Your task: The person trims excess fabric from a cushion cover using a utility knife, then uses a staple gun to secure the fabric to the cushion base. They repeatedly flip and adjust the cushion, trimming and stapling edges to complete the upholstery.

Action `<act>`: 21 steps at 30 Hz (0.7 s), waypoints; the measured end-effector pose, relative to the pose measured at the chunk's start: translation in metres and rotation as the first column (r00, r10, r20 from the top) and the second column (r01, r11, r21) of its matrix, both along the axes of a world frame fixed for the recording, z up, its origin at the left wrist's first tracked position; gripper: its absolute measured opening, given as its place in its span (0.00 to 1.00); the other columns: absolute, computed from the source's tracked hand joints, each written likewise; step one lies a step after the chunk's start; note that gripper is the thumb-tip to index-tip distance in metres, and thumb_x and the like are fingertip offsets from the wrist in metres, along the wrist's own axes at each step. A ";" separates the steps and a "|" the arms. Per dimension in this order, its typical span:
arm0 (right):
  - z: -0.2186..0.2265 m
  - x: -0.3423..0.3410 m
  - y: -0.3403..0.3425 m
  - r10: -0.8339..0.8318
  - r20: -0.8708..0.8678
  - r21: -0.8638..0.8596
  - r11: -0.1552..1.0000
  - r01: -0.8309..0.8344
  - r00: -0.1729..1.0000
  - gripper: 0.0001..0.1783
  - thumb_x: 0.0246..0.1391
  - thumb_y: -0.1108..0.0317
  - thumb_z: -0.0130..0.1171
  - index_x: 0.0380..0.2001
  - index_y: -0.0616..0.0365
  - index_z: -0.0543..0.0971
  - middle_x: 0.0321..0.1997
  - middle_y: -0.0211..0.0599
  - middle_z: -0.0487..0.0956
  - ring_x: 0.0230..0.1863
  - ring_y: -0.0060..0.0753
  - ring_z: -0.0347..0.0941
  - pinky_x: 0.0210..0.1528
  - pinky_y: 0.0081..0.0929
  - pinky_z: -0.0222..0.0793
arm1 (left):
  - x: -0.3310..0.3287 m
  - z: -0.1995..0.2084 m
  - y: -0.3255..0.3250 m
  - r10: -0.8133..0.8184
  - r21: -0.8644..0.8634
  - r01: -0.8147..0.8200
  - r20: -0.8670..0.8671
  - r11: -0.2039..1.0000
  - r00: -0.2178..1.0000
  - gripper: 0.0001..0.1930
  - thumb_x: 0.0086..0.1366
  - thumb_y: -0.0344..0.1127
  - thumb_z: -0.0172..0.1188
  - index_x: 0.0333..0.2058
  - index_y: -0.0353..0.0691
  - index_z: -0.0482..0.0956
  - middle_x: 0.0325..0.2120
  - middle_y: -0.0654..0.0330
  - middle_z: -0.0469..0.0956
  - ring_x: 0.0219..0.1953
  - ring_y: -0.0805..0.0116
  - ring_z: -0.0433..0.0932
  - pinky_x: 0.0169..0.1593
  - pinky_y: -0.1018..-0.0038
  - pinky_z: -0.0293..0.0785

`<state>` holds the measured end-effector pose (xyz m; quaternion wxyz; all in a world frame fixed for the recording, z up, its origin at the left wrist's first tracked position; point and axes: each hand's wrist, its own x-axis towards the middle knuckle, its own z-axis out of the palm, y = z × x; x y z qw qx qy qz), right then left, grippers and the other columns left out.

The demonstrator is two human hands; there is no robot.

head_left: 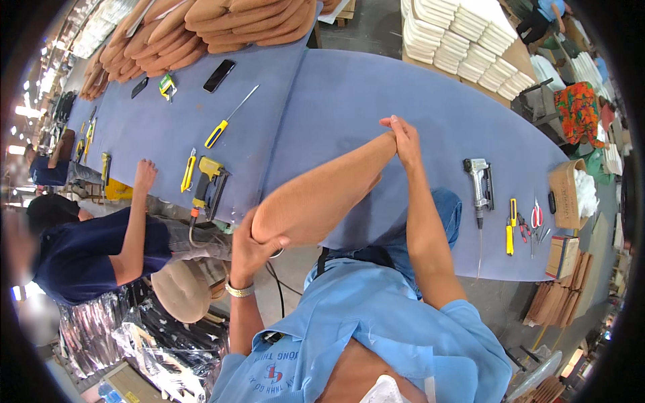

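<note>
A tan, padded chair seat (326, 191) is tilted up on its edge above the blue-grey table (349, 87). My left hand (250, 245) grips its near left end, thumb lying over the face and the other fingers wrapped behind. At the far right end my right hand (406, 142) holds the rim between thumb and fingers. Part of the pad's underside is hidden from view. Closest to my left hand lies a yellow-and-black staple gun (209, 180) with a hose, and a silver staple gun (477, 185) rests right of my right forearm.
Piles of similar tan seats (248, 23) stand at the far left. A screwdriver (232, 117), a phone (219, 76) and a yellow cutter (189, 170) lie left. Hand tools and a cardboard box (568, 195) are at right. A co-worker in a dark shirt (101, 248) is at left.
</note>
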<state>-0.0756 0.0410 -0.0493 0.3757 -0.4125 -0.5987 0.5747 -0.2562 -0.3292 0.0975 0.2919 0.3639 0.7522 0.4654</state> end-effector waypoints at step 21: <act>-0.089 0.054 -0.052 -0.340 0.335 -0.170 0.896 0.411 0.879 0.22 0.68 0.51 0.59 0.53 0.58 0.80 0.47 0.35 0.80 0.49 0.34 0.77 0.53 0.36 0.76 | 0.031 -0.167 0.008 0.010 -0.114 0.011 0.179 0.993 0.984 0.32 0.56 0.31 0.78 0.59 0.28 0.76 0.49 0.50 0.85 0.50 0.63 0.84 0.57 0.67 0.79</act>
